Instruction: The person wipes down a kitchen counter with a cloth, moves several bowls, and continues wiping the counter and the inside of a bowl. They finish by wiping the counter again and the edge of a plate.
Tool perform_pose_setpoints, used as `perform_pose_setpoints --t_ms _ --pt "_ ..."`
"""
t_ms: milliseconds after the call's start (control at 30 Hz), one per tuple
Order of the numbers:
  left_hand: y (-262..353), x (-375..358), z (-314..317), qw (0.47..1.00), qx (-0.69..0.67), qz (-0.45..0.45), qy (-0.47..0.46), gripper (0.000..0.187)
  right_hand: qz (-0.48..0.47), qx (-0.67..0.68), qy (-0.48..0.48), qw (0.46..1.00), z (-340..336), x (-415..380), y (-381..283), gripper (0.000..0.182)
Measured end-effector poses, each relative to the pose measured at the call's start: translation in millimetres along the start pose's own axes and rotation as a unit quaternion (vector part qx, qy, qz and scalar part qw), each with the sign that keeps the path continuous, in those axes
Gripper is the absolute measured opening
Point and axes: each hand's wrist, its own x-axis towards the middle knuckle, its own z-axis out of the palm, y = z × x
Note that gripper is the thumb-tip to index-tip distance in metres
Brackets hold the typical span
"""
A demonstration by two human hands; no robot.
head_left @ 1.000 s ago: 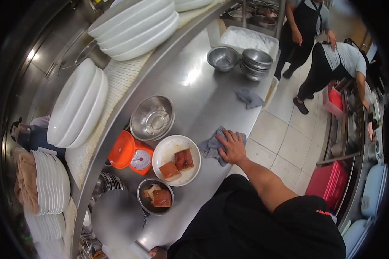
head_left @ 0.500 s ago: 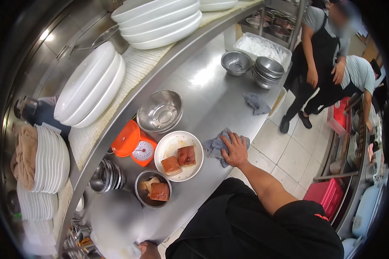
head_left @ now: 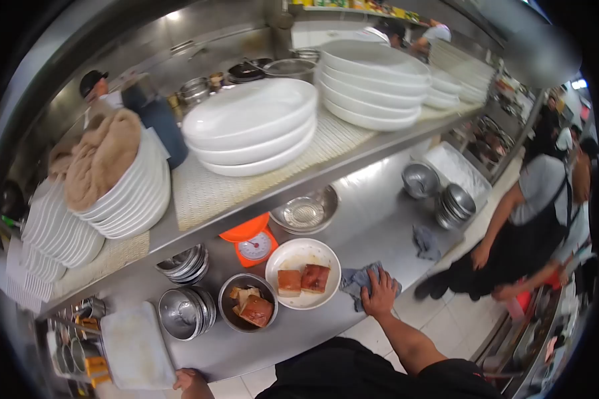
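Note:
My right hand (head_left: 380,292) lies on a grey-blue cloth (head_left: 357,284), fingers spread flat and pressing it to the steel counter. Left of the cloth, a white round dish (head_left: 303,250) bears two browned meat blocks (head_left: 315,278). Beside it, a metal bowl (head_left: 229,319) contains another browned meat block (head_left: 256,311) and paler pieces. At the bottom, my left hand (head_left: 192,384) is at the lower right corner of a white cutting board (head_left: 136,346). Its fingers look curled against the board's edge, though part of the hand is out of frame.
An orange scale (head_left: 255,246) and a metal colander (head_left: 306,209) stand behind the dish. Stacked metal bowls (head_left: 183,312) sit left. An overhead shelf (head_left: 246,206) holds white plates (head_left: 249,123). A co-worker (head_left: 519,233) stands right, near a second cloth (head_left: 426,241).
My view has tilted up and turned, showing more of the shelf and the cutting board plainly. My right hand stays spread on the cloth; the co-worker at the right has shifted posture.

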Motion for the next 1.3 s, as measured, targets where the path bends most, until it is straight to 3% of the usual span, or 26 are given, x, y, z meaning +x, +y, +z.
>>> perform_pose_setpoints --t_ms 100,133,167,200,267,367,600,667,767,833,900,1033,1100,1133,1200,1300 --pt "-9 103 121 0.967 0.213 0.138 0.027 0.022 0.005 0.005 -0.009 1.000 2 -1 -1 0.057" --pt "-8 91 106 0.957 0.230 0.174 0.000 0.033 0.016 0.002 -0.016 1.000 4 -1 -1 0.058" --pt "-8 92 110 0.960 0.226 0.166 -0.008 0.033 0.004 0.001 -0.016 1.000 3 0 -2 0.058" --pt "-8 97 115 0.989 0.106 0.100 -0.010 0.041 0.012 0.000 -0.023 1.000 2 0 -4 0.058" --pt "-7 77 99 0.996 -0.078 -0.036 0.003 0.061 0.017 -0.011 -0.031 0.999 3 1 -4 0.058" --pt "-3 66 89 0.982 -0.161 -0.095 0.040 0.063 0.008 -0.025 -0.035 0.999 1 2 -7 0.058" --pt "-7 49 64 0.989 -0.136 -0.049 0.004 0.063 0.007 -0.017 -0.034 0.999 1 3 -7 0.060" --pt "-8 54 66 0.999 0.014 0.032 0.008 0.054 0.021 -0.006 -0.051 0.998 -2 4 -9 0.061" --pt "-6 46 64 0.999 -0.019 0.016 0.045 0.045 0.031 -0.025 -0.064 0.997 -3 4 -10 0.061" --pt "-8 70 95 0.998 -0.018 0.005 0.064 0.046 0.034 -0.016 -0.068 0.997 -2 5 -9 0.061" --pt "-7 82 109 0.992 -0.100 -0.067 0.039 0.046 0.037 -0.023 -0.073 0.996 -3 5 -11 0.061" --pt "-9 88 117 0.992 -0.100 -0.067 0.048 0.047 0.045 -0.024 -0.079 0.996 -6 6 -14 0.061" --pt "-9 74 104 0.999 0.014 0.017 0.047 0.049 0.043 -0.025 -0.079 0.996 -4 6 -12 0.062" --pt "-10 76 107 0.999 0.014 0.016 0.046 0.049 0.043 -0.025 -0.080 0.996 -2 6 -11 0.062" --pt "-10 91 123 0.991 -0.111 -0.053 0.044 0.049 0.040 -0.026 -0.078 0.996 1 5 -8 0.062" --pt "-9 91 124 0.990 -0.113 -0.059 0.066 0.050 0.037 -0.029 -0.077 0.996 -1 4 -9 0.063"
